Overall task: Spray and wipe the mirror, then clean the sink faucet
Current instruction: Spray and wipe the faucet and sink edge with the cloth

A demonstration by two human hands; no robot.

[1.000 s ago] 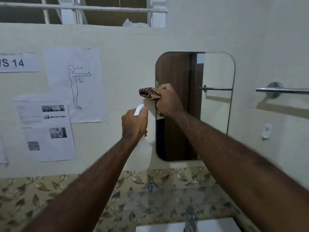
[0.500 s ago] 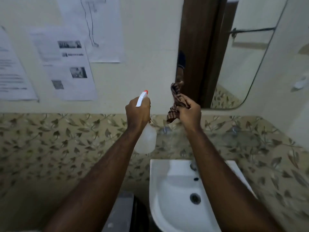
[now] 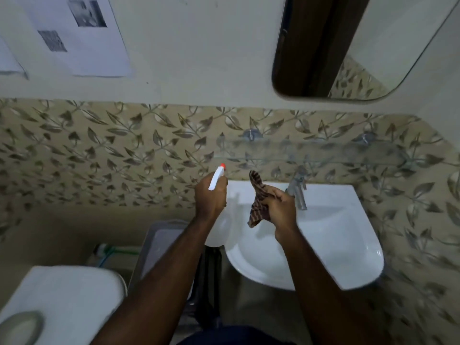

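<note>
My left hand (image 3: 210,196) grips a clear spray bottle (image 3: 217,179) with a white trigger head and an orange nozzle tip, held over the left rim of the white sink (image 3: 331,247). A brown striped cloth (image 3: 258,202) is bunched in my right hand (image 3: 281,207), which hovers above the basin just left of the chrome faucet (image 3: 298,190). The faucet stands at the back of the sink, and the cloth is apart from it. Only the mirror's (image 3: 373,46) lower part shows, at the top right of the wall.
A glass shelf (image 3: 311,151) on two brackets juts from the leaf-patterned tiles just above the faucet. A white toilet tank (image 3: 64,302) sits at lower left, with a grey bin (image 3: 161,242) between it and the sink. Papers (image 3: 82,38) hang on the wall at upper left.
Both hands have come down from the mirror to the sink, still holding the bottle and the cloth. The view has tilted down, so the basin and faucet now show fully.
</note>
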